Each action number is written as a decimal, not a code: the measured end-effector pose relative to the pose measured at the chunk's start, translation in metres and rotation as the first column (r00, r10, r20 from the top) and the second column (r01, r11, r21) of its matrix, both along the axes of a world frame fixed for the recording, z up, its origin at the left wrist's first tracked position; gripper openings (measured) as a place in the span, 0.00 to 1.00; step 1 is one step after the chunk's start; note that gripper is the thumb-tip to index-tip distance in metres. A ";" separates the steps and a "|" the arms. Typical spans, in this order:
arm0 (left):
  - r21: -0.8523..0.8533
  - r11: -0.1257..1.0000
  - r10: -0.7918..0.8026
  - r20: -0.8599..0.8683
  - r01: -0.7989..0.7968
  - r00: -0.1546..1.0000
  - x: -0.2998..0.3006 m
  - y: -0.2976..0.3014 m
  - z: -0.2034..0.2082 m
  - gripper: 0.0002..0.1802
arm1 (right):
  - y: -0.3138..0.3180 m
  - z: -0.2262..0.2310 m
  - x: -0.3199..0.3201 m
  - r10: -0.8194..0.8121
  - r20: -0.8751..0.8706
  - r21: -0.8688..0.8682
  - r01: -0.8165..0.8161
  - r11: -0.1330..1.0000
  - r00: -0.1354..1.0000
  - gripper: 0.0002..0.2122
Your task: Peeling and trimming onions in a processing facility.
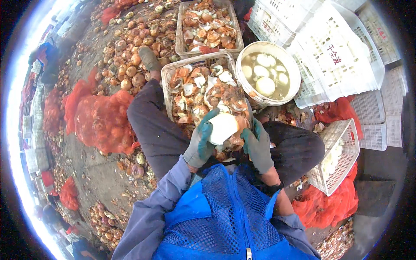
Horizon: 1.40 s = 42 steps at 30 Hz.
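My left hand (200, 142), in a grey and green work glove, is closed around a peeled white onion (224, 127). The onion is above the near edge of a crate (165, 89) heaped with brown onion skins and white scraps. Just right of the onion is my right hand (259, 148), gloved the same way, with its fingers curled in. What those fingers grip, if anything, is hidden; brown onion skin (241, 123) shows beside them. Close to the crate's right side stands a white bucket (296, 82) with peeled onions (265, 86) in cloudy water.
A second crate of skins (178, 37) stands beyond the first. Stacked white plastic crates (333, 65) rise at the right, above a tilted basket (346, 162) with white pieces. Red mesh sacks (106, 123) and loose onions (130, 52) cover ground at the left.
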<state>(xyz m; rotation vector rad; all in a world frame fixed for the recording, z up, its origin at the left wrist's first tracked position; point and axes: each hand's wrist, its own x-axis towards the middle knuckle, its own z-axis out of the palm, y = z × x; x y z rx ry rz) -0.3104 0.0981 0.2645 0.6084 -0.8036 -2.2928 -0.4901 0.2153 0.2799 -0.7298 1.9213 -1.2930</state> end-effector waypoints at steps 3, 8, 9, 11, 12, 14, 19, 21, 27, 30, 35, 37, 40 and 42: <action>0.008 0.999 0.038 -0.027 -0.038 0.999 -0.003 -0.003 0.000 0.44 | 0.007 0.010 0.004 0.116 -0.321 -0.040 -0.136 0.990 0.940 0.21; 0.003 0.997 0.071 0.029 -0.071 0.997 -0.003 0.000 -0.001 0.42 | 0.005 0.019 0.016 0.278 -0.538 -0.022 -0.342 0.939 0.796 0.27; -0.019 0.997 0.069 0.039 -0.068 0.997 -0.004 0.000 0.000 0.42 | 0.005 0.012 0.017 0.278 -0.538 -0.021 -0.343 0.939 0.796 0.27; -0.025 0.998 0.057 0.066 -0.056 0.996 -0.003 0.000 0.004 0.42 | 0.006 0.003 0.018 0.214 -0.732 -0.068 -0.381 0.922 0.647 0.28; -0.031 0.999 0.047 0.093 -0.044 0.995 -0.002 0.001 0.006 0.41 | 0.004 0.006 0.019 0.216 -0.731 -0.067 -0.383 0.921 0.648 0.28; -0.044 0.998 0.056 0.120 -0.051 0.991 0.000 0.001 0.001 0.41 | 0.000 0.013 0.021 0.272 -0.483 -0.013 -0.317 0.948 0.832 0.28; -0.182 0.983 0.074 0.257 -0.027 0.964 -0.001 -0.001 0.001 0.45 | -0.004 0.008 0.021 0.283 -0.450 0.086 -0.275 0.958 0.847 0.25; -0.114 0.993 0.049 0.250 -0.021 0.967 0.001 -0.001 -0.003 0.42 | -0.008 0.004 0.019 0.256 -0.439 0.076 -0.249 0.966 0.861 0.24; 0.040 0.999 0.022 -0.053 -0.020 0.998 -0.009 -0.001 -0.004 0.45 | 0.018 -0.111 -0.001 0.333 -0.662 0.004 -0.441 0.897 0.671 0.23; 0.122 0.991 0.060 -0.052 -0.053 0.997 -0.008 -0.001 -0.007 0.46 | 0.009 -0.056 0.012 0.262 -0.168 0.002 -0.266 0.964 0.950 0.23; 0.078 0.994 0.075 -0.033 -0.072 0.997 -0.008 -0.002 -0.002 0.47 | -0.006 0.018 0.014 0.220 -0.241 0.109 -0.199 0.974 0.945 0.27; 0.068 0.995 0.076 -0.020 -0.075 0.997 -0.009 -0.001 0.000 0.47 | -0.009 0.011 0.022 0.174 -0.400 -0.012 -0.195 0.981 0.900 0.27; 0.084 0.994 0.062 0.013 -0.063 0.998 -0.011 0.000 0.001 0.47 | -0.005 -0.004 0.025 0.143 -0.555 -0.096 -0.233 0.968 0.820 0.28; 0.067 0.995 0.068 0.019 -0.069 0.998 -0.013 0.001 0.002 0.47 | -0.005 -0.012 0.025 0.178 -0.566 -0.060 -0.255 0.965 0.805 0.28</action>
